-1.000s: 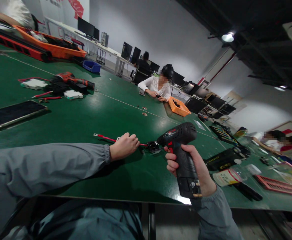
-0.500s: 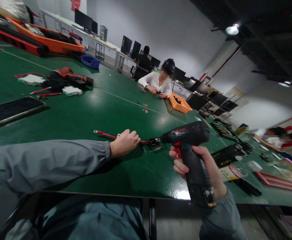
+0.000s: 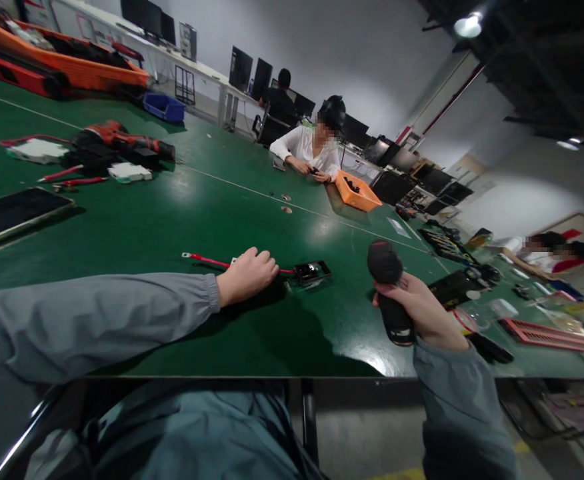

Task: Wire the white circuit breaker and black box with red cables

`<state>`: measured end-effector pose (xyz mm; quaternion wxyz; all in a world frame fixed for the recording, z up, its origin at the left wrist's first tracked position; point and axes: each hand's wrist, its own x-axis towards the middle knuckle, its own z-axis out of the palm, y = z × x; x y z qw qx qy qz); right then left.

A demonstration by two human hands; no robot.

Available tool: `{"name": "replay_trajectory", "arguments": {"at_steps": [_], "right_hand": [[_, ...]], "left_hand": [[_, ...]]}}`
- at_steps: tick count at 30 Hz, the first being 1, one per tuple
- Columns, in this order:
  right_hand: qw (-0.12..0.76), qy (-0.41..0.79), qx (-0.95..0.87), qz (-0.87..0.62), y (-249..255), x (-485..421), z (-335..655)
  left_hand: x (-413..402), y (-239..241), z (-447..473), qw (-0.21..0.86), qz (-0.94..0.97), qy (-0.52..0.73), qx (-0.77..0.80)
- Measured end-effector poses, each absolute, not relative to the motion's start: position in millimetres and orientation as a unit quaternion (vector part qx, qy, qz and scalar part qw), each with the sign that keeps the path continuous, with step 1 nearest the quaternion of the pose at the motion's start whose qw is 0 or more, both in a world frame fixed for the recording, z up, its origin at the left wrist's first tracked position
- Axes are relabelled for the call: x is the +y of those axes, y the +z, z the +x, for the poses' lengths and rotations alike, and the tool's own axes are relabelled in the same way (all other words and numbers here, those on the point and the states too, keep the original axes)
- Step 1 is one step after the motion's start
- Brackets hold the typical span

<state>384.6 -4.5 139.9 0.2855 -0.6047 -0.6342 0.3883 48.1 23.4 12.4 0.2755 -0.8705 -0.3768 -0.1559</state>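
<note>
My left hand [image 3: 249, 276] is closed over a red cable [image 3: 209, 261] on the green table. A metal ring lug [image 3: 187, 255] ends the cable on the left, and a bit of something white shows beside my fingers. On the right the cable runs into a small black rectangular housing [image 3: 313, 272] lying on the table, its inside showing metal. My right hand [image 3: 419, 307] grips a black cordless drill [image 3: 386, 263] by its handle, to the right of the housing and apart from it. The drill's back end faces me, so its chuck is hidden.
An orange-black drill [image 3: 117, 140] lies at the left among white modules and red leads, with a phone [image 3: 17, 215] nearer me. Behind are a blue bin [image 3: 164, 107] and an orange basket [image 3: 356, 192] by a seated person. Tools and a red rack [image 3: 555, 333] crowd the right.
The drill has come away from the black housing and turned so its back end faces me. My left hand stays on the cable. The camera view has shifted slightly.
</note>
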Motion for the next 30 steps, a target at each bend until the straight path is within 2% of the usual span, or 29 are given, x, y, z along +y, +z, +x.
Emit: {"name": "replay_trajectory", "arguments": {"at_steps": [4,6,12,17,26,30], "right_hand": [[0.17,0.13,-0.726,-0.654,119.5,15.6,408.4],[0.12,0.089,-0.729,-0.668,109.4,22.9,419.2],[0.049,0.165,-0.704,-0.689,86.6,38.4,447.9],[0.008,0.168,-0.693,-0.701,74.6,47.5,459.9],[0.01,0.2,-0.691,-0.695,69.5,53.1,458.3],[-0.026,0.188,-0.695,-0.693,72.7,54.4,457.3]], "left_hand": [[23.7,11.6,48.3,0.273,-0.869,-0.164,-0.379],[23.9,11.7,48.2,0.27,-0.87,-0.167,-0.378],[23.6,14.0,48.0,0.276,-0.868,-0.163,-0.379],[23.2,13.9,48.0,0.274,-0.872,-0.156,-0.375],[21.9,13.3,47.6,0.277,-0.872,-0.153,-0.372],[21.6,13.6,47.0,0.274,-0.873,-0.158,-0.371]]}}
